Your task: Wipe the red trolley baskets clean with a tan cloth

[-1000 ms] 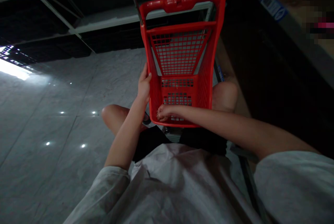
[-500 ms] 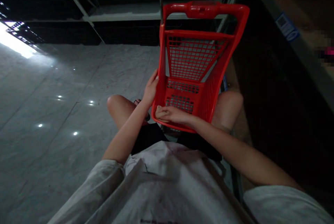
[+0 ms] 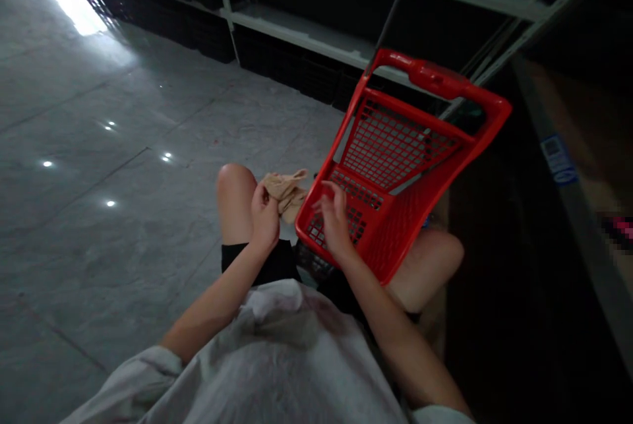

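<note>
A crumpled tan cloth [image 3: 285, 192] is pinched in my left hand [image 3: 266, 216], just left of the basket's near corner. My right hand [image 3: 335, 219] hovers over the near end of the basket with its fingers apart and nothing in them. The red plastic shopping cart [image 3: 415, 206] stands tilted in view between my knees, its grid back panel and handle pointing away to the upper right. Inside the basket I see only the slotted red bottom. The cart's lower frame is mostly hidden beneath the basket.
Grey, glossy floor tiles [image 3: 148, 246] stretch out on the left. Metal shelving [image 3: 306, 35] with dark crates runs behind the cart. To the right is a dark ledge bearing a blue-and-white label [image 3: 558, 159]. A thin pole [image 3: 393, 12] rises by the cart handle.
The cloth has passed from my right hand inside the basket to my left hand outside it. My right hand has opened. The view has turned, so the cart appears farther right and tilted.
</note>
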Action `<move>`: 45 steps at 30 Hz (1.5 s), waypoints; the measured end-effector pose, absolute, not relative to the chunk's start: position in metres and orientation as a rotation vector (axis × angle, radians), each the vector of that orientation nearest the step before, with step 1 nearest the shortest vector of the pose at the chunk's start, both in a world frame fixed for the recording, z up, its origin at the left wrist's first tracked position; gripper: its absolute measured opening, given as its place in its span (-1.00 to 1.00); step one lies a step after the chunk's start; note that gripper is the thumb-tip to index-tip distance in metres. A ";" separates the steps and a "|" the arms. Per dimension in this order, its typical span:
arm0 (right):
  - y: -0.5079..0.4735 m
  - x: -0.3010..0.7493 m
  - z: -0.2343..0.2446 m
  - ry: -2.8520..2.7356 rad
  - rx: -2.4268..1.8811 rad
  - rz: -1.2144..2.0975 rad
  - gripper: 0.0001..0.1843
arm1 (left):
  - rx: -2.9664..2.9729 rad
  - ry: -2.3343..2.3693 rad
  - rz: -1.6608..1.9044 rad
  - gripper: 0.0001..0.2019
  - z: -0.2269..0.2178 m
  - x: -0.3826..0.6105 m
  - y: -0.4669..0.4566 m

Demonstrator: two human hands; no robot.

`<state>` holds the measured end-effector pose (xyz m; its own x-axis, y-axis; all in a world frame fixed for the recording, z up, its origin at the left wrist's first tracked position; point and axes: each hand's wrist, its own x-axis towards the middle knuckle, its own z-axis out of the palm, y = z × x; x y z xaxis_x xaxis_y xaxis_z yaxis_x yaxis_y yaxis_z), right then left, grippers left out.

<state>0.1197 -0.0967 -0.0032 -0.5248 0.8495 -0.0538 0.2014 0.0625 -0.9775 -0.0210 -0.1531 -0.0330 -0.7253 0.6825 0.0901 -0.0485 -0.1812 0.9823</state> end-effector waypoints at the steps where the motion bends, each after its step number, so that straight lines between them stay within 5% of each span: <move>1: -0.097 0.120 -0.008 -1.802 -1.089 1.415 -0.29 | 0.734 1.606 1.926 -0.66 -0.040 -0.021 -0.160; 7: -0.096 0.116 -0.026 -1.763 -1.044 1.656 -0.02 | 0.991 1.515 1.680 -0.57 -0.051 0.002 -0.195; 18: -0.067 0.131 -0.020 -1.711 -0.990 1.806 -0.17 | 0.799 1.085 1.694 -0.47 -0.059 -0.027 -0.036; 25: -0.024 0.144 -0.020 -1.677 -0.909 1.861 -0.30 | 0.933 1.394 1.775 -0.58 -0.069 -0.002 -0.111; 29: -0.004 0.145 -0.019 -1.649 -0.980 1.774 -0.44 | 0.981 1.563 1.802 -0.62 -0.057 0.019 -0.140; 33: -0.012 0.124 -0.022 -1.501 -1.133 1.595 -0.37 | 1.096 1.533 1.849 -0.58 -0.052 0.043 -0.131; 45: -0.009 0.157 -0.020 -1.709 -1.141 1.376 -0.26 | 1.280 1.642 2.000 -0.57 -0.064 0.031 0.019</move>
